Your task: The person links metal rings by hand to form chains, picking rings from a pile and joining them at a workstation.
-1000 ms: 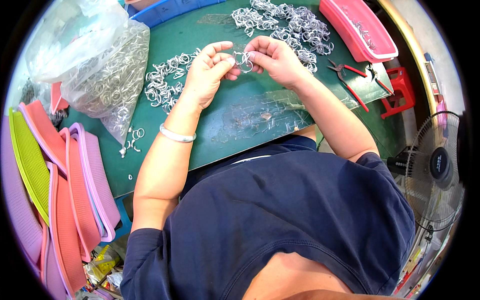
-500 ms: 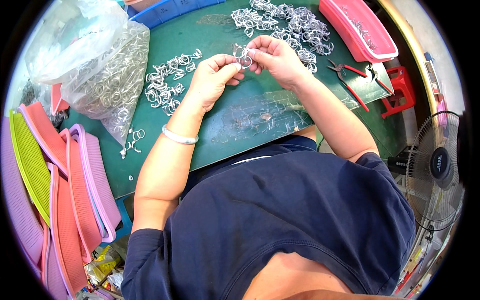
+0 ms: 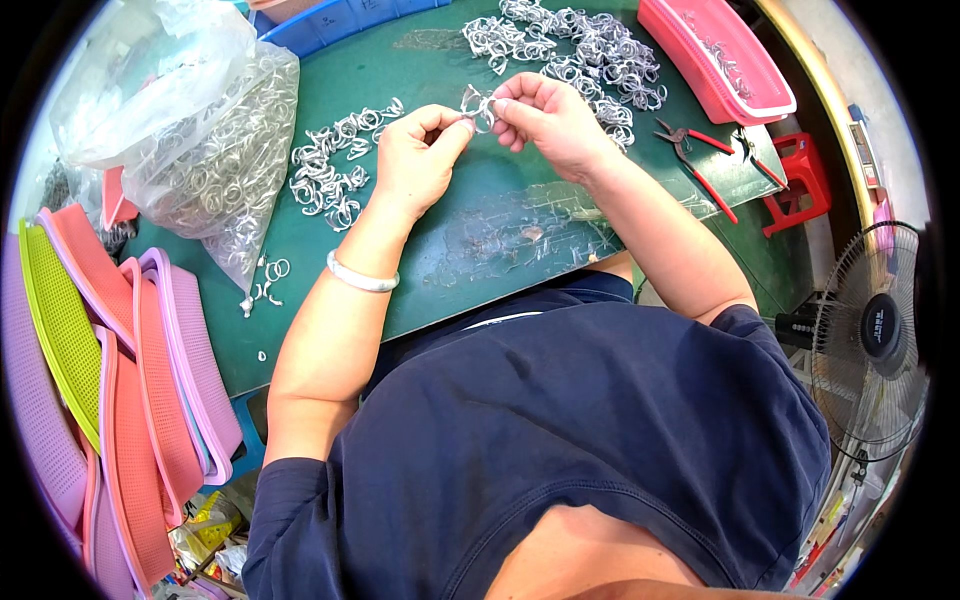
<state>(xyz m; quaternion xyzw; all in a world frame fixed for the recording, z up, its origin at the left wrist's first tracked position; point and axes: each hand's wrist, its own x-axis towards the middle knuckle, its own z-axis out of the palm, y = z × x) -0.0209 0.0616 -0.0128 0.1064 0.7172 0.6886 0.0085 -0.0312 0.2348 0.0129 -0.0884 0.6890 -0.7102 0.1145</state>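
A clear plastic bag (image 3: 200,150) stuffed with metal rings lies at the far left of the green table (image 3: 520,250), with a blue bin (image 3: 340,22) behind it. Pink, purple and lime mesh trays (image 3: 110,380) are stacked on edge off the table's left side. At the far right sits a pink tray (image 3: 715,60), with red-handled pliers (image 3: 695,160) just beside it, a red stool (image 3: 795,185) beyond the table's edge and a black fan (image 3: 870,340) lower down.

A green worktable (image 3: 480,260), with a standing fan (image 3: 872,340) beside it.
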